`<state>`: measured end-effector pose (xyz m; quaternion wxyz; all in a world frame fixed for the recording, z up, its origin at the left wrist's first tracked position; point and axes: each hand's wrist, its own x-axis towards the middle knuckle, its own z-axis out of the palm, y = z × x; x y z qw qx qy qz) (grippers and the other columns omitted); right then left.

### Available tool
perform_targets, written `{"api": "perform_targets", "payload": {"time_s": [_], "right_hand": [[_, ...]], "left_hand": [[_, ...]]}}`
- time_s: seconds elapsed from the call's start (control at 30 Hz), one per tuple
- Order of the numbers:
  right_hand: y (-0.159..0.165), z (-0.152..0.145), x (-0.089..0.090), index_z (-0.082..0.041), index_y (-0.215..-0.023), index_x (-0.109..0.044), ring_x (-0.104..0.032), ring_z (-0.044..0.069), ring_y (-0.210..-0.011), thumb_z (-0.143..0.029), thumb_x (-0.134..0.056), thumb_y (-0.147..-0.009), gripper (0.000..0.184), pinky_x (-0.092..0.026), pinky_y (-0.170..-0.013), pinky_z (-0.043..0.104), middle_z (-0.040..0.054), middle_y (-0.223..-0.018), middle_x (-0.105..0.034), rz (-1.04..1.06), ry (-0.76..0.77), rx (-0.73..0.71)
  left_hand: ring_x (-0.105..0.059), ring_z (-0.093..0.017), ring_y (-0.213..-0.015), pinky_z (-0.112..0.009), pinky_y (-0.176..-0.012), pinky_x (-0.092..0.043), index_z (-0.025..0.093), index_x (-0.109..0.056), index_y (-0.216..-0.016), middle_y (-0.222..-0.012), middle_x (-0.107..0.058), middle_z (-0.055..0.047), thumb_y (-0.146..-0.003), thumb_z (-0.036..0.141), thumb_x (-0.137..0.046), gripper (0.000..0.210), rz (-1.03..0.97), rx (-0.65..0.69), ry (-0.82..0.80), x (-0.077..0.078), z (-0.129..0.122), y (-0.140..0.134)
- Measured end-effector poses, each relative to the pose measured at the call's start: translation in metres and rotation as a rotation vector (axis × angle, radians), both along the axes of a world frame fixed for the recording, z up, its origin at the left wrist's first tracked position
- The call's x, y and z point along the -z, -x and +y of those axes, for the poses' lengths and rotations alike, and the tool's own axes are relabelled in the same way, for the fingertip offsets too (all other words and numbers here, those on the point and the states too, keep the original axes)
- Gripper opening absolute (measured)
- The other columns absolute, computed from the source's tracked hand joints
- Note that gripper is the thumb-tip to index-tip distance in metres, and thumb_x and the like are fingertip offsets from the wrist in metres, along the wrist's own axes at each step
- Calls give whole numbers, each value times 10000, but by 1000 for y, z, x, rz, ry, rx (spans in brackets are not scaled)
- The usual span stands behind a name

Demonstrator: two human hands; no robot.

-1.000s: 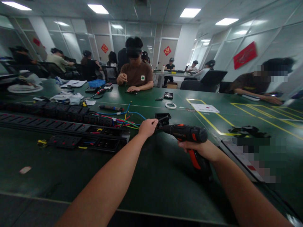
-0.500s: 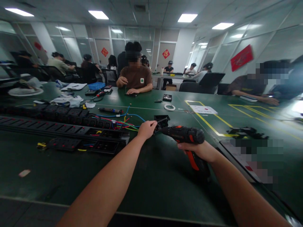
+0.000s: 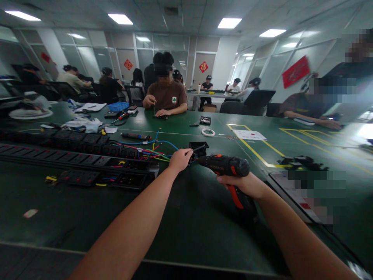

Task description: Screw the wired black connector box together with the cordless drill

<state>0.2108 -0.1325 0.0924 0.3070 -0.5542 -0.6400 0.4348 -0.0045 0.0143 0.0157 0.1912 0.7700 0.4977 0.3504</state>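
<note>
My right hand [image 3: 243, 183] is wrapped round the grip of a black and orange cordless drill [image 3: 224, 165], whose nose points left. The drill's tip meets, or nearly meets, a small black plastic housing [image 3: 201, 147]; the exact contact is too dark to tell. Closed on the near left side of that housing, my left hand [image 3: 181, 158] steadies it on the green table. Coloured wires [image 3: 157, 154] run from the left toward the housing, passing behind my left hand. To the left lie long black socket strips [image 3: 72, 153] with red marks.
A pen-shaped tool [image 3: 135, 136] lies beyond the wires. Farther off are a white ring [image 3: 208, 132], a blue basket [image 3: 118, 106] and a paper sheet [image 3: 250, 134]. Black parts [image 3: 303, 162] and a flat board [image 3: 294, 196] lie right. A person [image 3: 166, 91] sits opposite, working with their hands.
Both hands, the drill and the housing stay almost in place. At the far right, another person has come further into view.
</note>
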Motion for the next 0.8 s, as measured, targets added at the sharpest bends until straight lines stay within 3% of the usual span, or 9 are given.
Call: {"api": "perform_targets", "payload": {"time_s": [0.8], "right_hand": [[2, 1, 1, -182, -831, -687, -587, 166, -587, -386, -785, -703, 260, -451, -568, 291, -3, -638, -633, 30, -14, -12]], "left_hand": [[-632, -241, -1186, -329, -1028, -459, 246, -706, -1262, -1276, -707, -64, -988, 432, -457, 414, 5, -33, 18, 1, 0, 0]]}}
